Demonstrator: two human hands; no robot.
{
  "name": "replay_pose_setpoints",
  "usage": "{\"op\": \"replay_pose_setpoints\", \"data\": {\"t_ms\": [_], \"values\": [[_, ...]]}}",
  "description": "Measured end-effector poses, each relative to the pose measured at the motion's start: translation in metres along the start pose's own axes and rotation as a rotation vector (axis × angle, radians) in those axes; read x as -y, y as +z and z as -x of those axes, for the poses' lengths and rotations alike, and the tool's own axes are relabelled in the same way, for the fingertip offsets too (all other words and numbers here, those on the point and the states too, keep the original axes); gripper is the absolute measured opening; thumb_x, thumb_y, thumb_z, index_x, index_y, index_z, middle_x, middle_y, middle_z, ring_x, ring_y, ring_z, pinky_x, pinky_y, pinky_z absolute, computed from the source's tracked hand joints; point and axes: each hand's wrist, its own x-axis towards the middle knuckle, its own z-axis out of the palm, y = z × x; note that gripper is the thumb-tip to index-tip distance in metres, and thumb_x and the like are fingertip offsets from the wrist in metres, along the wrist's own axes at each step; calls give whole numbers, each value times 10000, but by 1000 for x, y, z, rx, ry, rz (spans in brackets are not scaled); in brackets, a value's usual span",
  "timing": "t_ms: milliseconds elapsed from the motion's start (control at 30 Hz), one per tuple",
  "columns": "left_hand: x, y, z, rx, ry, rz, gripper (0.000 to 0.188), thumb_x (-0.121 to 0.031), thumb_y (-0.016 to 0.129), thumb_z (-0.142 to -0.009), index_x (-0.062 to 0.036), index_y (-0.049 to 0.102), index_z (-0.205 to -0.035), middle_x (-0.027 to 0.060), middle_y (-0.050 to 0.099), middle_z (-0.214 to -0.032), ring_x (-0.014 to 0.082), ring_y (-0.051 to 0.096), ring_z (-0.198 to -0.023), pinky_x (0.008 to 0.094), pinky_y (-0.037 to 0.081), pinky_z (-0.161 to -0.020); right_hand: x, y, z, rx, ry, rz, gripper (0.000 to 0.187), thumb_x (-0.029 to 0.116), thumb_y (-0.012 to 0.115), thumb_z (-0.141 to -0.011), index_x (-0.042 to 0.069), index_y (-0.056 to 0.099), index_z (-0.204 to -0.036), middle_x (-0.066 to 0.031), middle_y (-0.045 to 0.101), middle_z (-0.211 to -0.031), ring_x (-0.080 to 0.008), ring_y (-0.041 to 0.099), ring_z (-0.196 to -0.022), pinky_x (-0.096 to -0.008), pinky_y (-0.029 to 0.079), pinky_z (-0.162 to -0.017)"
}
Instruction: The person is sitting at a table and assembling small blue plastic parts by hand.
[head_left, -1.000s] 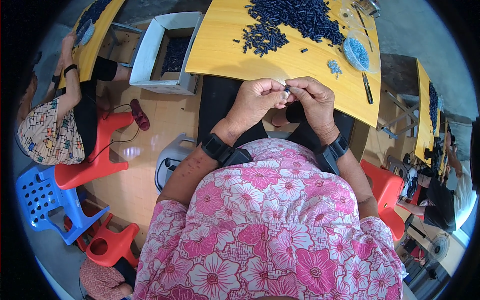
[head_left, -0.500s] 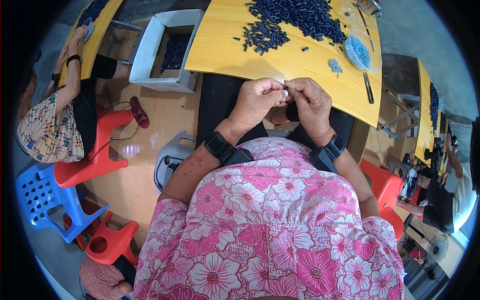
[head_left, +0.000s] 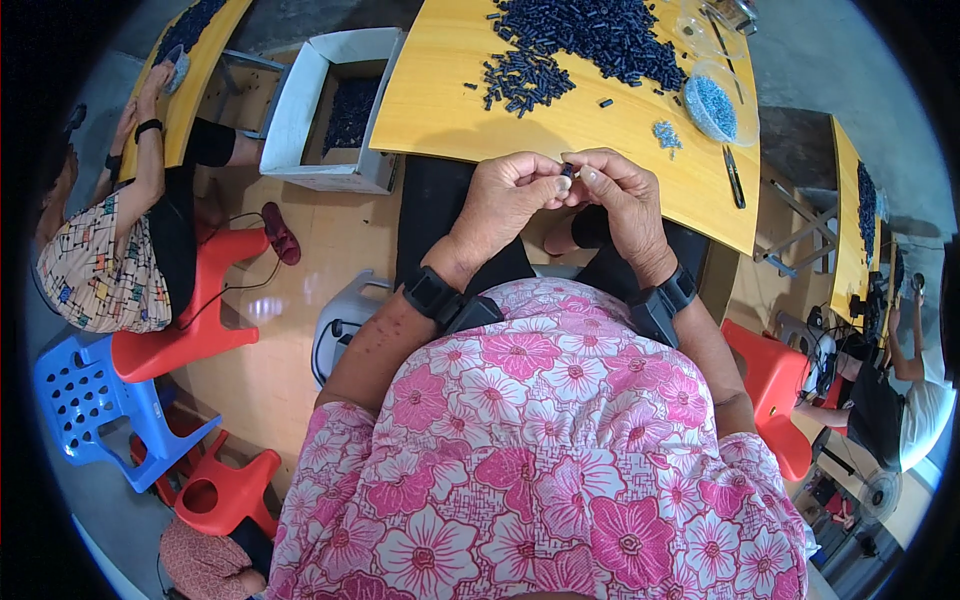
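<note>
Close together at the near edge of the yellow table [head_left: 470, 128], my two hands meet over my lap. My left hand [head_left: 510, 200] pinches a small black cylindrical piece [head_left: 567, 171] between thumb and fingers. Fingertips of my right hand [head_left: 622, 200] press together right beside that piece; what they hold, if anything, is too small to make out. Beyond the hands, a large heap of black cylindrical pieces [head_left: 600, 35] and a smaller pile [head_left: 525, 80] lie on the table. A clear bowl of small light-blue pieces [head_left: 712, 105] stands at the right, with a few loose blue pieces [head_left: 667, 136] near it.
A black-handled tool [head_left: 735, 178] lies by the table's right edge. Left of the table, a white box [head_left: 315, 175] holds dark pieces. Co-workers sit at the far left [head_left: 110, 250] and far right [head_left: 920, 410]. Red stools [head_left: 200, 300] and a blue stool [head_left: 95, 400] stand around.
My right hand's fingers have shifted slightly against the black piece, which shows more plainly now. The view has moved a little. At the far right, the co-worker's arm has changed position.
</note>
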Motion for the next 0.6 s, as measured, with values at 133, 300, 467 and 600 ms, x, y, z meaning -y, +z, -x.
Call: {"op": "replay_pose_setpoints", "data": {"t_ms": [133, 300, 467, 600], "values": [[-4, 1, 2, 15, -52, 26, 164, -77, 580, -916, 55, 622, -1005, 99, 665, -886, 154, 663, -838, 229, 531, -728, -2, 0, -1, -2, 70, -19, 187, 31, 564, -881, -2, 679, -1026, -47, 636, -928, -117, 617, -807, -244, 481, -793], [-5, 1, 2, 8, -92, 85, 176, -96, 594, -913, 51, 625, -1004, 96, 662, -875, 129, 646, -782, 223, 534, -729, -2, -1, -1, 10, -79, 184, 188, 30, 561, -882, 3, 676, -1028, -54, 639, -905, -122, 619, -819, -239, 483, -784], [-4, -1, 4, -17, -139, 102, 174, -117, 607, -909, 33, 629, -993, 69, 650, -840, 113, 635, -755, 215, 527, -694, -10, 0, 1, 43, -116, 272, 211, 21, 558, -881, 24, 652, -1070, -68, 656, -945, -123, 625, -844, -241, 484, -789], [-1, 2, 5, -31, -148, 114, 155, -84, 605, -889, 49, 639, -961, 82, 665, -842, 108, 639, -747, 217, 535, -683, -14, 3, 3, 22, -138, 283, 208, 20, 558, -878, 30, 640, -1069, -75, 662, -946, -124, 628, -829, -247, 489, -784]]}}
